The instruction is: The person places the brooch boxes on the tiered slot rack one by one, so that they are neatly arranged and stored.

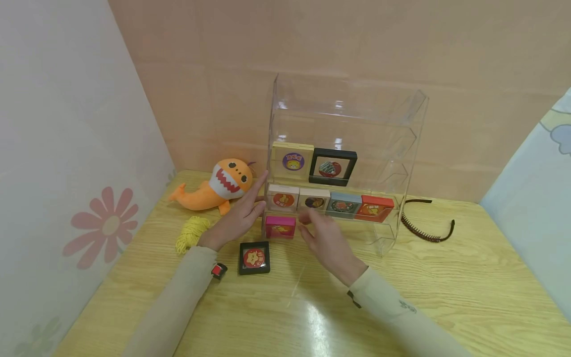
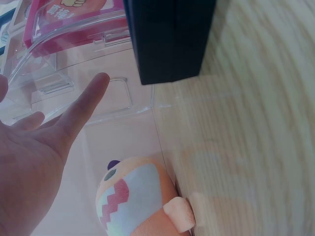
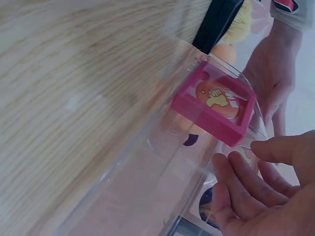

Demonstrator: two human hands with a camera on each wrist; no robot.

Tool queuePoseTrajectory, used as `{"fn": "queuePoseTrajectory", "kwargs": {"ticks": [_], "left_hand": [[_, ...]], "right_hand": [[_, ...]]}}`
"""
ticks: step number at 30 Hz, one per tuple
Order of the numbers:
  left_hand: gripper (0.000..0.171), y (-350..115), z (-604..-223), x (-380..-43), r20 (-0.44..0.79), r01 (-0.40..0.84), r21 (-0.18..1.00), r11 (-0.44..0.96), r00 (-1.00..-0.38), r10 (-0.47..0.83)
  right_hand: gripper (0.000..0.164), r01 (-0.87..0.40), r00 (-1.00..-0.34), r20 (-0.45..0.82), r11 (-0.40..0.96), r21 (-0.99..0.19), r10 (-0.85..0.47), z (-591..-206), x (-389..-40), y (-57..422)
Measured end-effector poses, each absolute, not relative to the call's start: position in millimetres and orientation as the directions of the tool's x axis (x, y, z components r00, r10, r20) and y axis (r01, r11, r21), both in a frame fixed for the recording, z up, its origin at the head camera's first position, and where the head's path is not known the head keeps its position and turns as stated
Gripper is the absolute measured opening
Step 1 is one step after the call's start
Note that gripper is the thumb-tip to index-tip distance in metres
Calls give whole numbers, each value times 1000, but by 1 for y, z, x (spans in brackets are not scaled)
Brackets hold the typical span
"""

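A clear tiered acrylic rack stands on the wooden table. My left hand lies against the rack's left side with straight fingers and holds nothing. On the bottom tier, at the left end, sits a pink square box with a round sticker. Just right of it is my right hand, its fingers loosely bent and nothing between them in the right wrist view. Flat on the table in front lies a black square box with a red star sticker. In the left wrist view, that hand's fingers point toward the rack.
The middle tier holds white, beige, grey-blue and red boxes. Above them stand a cream box and a black-framed box. An orange shark plush and yellow yarn lie left, a dark headband right.
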State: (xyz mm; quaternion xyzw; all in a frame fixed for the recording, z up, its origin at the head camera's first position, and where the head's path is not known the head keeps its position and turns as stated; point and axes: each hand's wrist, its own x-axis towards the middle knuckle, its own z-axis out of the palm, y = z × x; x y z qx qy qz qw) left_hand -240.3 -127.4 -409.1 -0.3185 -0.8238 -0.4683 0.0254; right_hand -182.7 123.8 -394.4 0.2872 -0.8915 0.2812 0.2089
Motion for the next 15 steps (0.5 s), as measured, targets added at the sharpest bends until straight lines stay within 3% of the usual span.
{"fn": "queuePoseTrajectory", "kwargs": {"ticks": [15], "left_hand": [[68, -127, -410, -241, 341, 550, 752, 364, -797, 499]], "right_hand": [[11, -566, -817, 437, 666, -487, -375, -377, -164, 124]]}}
